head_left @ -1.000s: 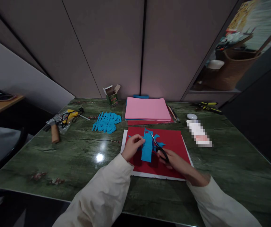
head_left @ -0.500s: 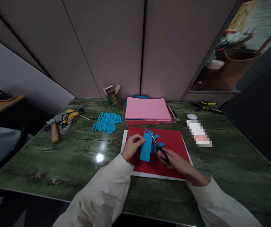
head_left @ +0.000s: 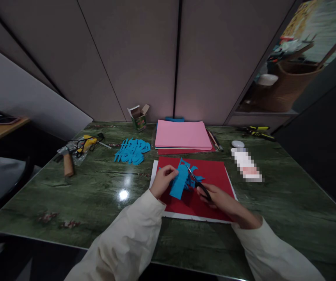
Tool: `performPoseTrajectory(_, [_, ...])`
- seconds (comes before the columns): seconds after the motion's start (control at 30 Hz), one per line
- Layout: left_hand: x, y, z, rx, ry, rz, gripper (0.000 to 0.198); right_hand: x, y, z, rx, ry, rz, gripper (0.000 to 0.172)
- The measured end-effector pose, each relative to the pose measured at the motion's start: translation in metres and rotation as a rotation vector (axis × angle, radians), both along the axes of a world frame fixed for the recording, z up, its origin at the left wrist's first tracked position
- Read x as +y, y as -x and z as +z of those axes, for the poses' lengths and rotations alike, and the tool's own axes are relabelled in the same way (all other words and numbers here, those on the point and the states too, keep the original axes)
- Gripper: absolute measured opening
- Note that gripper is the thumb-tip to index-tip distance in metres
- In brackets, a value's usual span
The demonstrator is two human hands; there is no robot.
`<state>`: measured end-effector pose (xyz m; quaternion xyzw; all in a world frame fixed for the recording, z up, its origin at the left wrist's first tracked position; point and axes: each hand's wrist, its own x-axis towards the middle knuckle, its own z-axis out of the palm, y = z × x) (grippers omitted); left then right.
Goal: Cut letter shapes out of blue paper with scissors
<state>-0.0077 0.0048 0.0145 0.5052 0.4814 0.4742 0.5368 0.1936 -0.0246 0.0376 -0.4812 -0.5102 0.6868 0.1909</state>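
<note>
Between the thumb and fingers of my left hand (head_left: 165, 180) is a blue paper piece (head_left: 180, 183), its lower end slanting toward me. My right hand (head_left: 217, 198) is closed around the black handles of a pair of scissors (head_left: 199, 184). The blades reach the upper right edge of the blue paper; whether they are parted is too small to tell. Blue paper scraps (head_left: 195, 177) lie under and beside the piece, partly hidden by it. All this is above a red sheet (head_left: 211, 171) with a white sheet showing at its edges.
Blue cut-out letters (head_left: 132, 151) are heaped left of the red sheet. Behind it lies a stack of pink paper (head_left: 182, 134), with a small open box (head_left: 139, 118) to its left. A wooden-handled tool (head_left: 68, 164) lies far left, pliers (head_left: 260, 132) far right, near a white round object (head_left: 238, 144).
The blue paper has turned in my left hand, its lower end swinging left. My right hand and the scissors have shifted very slightly.
</note>
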Motion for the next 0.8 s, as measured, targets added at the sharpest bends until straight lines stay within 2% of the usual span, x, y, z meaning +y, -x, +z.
performPoseTrajectory(0.37, [-0.0007,0.001,0.0003,-0.003,-0.022,0.005,0.019,0.0017,-0.0036,-0.0045,-0.019,-0.006,0.034,0.032])
performPoseTrajectory(0.8, [0.0019,0.0028,-0.0001,0.036,-0.018,0.027,0.02,0.0015,-0.0066,-0.0003,-0.025,-0.008,0.062,0.032])
